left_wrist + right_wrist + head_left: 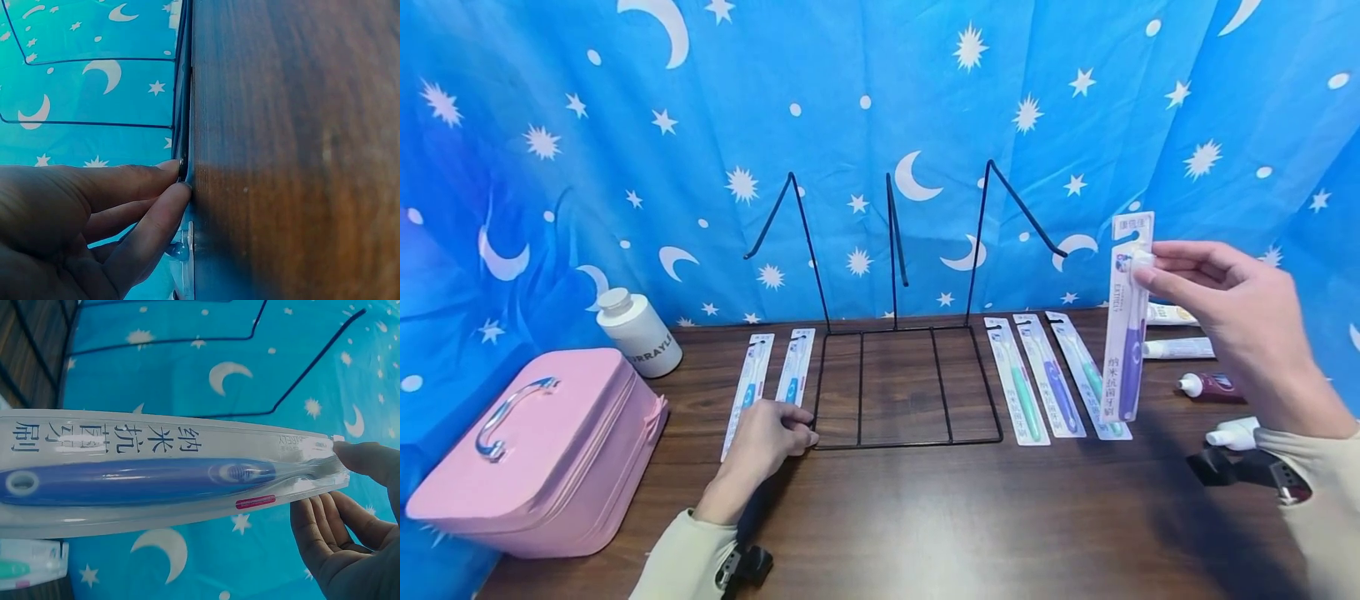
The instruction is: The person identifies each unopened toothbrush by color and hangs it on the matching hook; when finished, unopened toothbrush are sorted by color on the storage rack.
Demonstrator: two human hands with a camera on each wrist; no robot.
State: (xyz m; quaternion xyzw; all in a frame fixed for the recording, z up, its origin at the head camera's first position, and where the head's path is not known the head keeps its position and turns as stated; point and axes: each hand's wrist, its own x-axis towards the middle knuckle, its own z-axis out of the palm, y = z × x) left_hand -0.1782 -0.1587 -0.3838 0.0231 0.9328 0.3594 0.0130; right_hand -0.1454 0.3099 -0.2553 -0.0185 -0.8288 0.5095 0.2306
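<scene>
My right hand [1240, 308] holds up a packaged purple toothbrush [1131, 350], pinched near its top between thumb and fingers. The pack stands almost upright in the head view; in the right wrist view its purple handle [137, 481] shows through the clear plastic. My left hand [767, 442] pinches the front left corner of a black wire rack [910, 444] lying on the table. From the left wrist view, thumb and fingertip [167, 167] meet at the rack's dark wire. Two packaged blue toothbrushes [750, 375] lie left of the rack, their lower parts partly behind that hand.
Three packaged toothbrushes [1051, 387], green and purple, lie right of the rack. Past them are several tubes [1176, 347]. At left stand a pink case [535, 450] and a white bottle [643, 337]. Rack prongs [981, 242] rise before a blue curtain [865, 58].
</scene>
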